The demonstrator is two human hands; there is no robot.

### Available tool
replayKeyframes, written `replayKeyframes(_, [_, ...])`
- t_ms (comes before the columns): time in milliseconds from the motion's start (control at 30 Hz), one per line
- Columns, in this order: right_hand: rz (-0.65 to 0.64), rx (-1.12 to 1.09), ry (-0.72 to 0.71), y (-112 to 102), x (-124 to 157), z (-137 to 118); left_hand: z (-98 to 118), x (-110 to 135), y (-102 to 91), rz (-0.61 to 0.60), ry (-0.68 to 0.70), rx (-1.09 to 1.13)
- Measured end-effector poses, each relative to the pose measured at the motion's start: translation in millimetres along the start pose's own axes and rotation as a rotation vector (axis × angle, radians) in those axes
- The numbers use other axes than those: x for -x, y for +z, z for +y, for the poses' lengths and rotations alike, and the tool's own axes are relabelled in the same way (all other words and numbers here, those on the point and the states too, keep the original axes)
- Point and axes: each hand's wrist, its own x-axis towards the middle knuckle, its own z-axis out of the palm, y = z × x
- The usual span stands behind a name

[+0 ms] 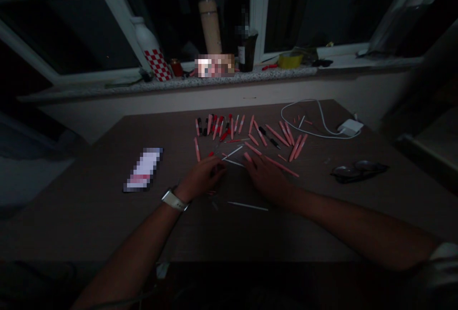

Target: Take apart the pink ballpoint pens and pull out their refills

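My left hand, with a pale-banded watch at its wrist, is held low over the table with the fingers curled together. What they hold, if anything, is lost in shadow. To its right, my right hand bends over the pens, its fingers closed around a short pink pen barrel. Thin white ink refills lie between and just beyond the hands. One more refill rests nearer to me. Behind the hands several pink pens are spread out, mixed with red and black pens.
A lit phone lies at the left of the table. On the right are glasses and a white charger with its looped cable. The windowsill holds a checkered bottle, a tall flask and yellow tape. The room is dim.
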Motion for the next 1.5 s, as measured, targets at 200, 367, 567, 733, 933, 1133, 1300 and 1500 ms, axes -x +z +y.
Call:
replayKeyframes(200, [0.139, -0.369, 0.004, 5.0, -4.6, 3.0, -0.9, 0.1, 2.3, 0.115, -0.094, 0.077])
replayKeyframes(367, [0.233, -0.654, 0.141, 1.3, -9.8, 6.8, 4.1, 0.1, 1.9, 0.140, -0.124, 0.148])
replayKeyframes(567, [0.261, -1.004, 0.332, -1.0, -10.9, 3.2, 5.7, 2.0, 2.8, 0.139, -0.109, 0.205])
replayKeyframes(733, [0.162, -1.111, 0.363, 0.2, -14.3, 0.5, 4.4, 2.0, 4.1, 0.128, -0.121, 0.232])
replayKeyframes(933, [0.088, -1.166, 0.413, 3.3, -16.0, 3.3, 7.8, 2.2, 4.7, 0.147, -0.137, 0.269])
replayKeyframes(1133, [0.097, -1.141, 0.404, 8.1, -14.1, 3.2, 13.5, 1.7, 1.4, 0.124, -0.082, 0.244])
replayKeyframes(1300, [0.068, -1.122, 0.377, 5.3, -12.6, 2.4, 13.2, 2.3, 2.1, 0.038, -0.023, 0.215])
replayKeyframes(1500, [0.044, -1.084, 0.347, 4.1, -10.9, 1.2, 13.6, 3.0, 1.8, 0.022, -0.013, 0.209])
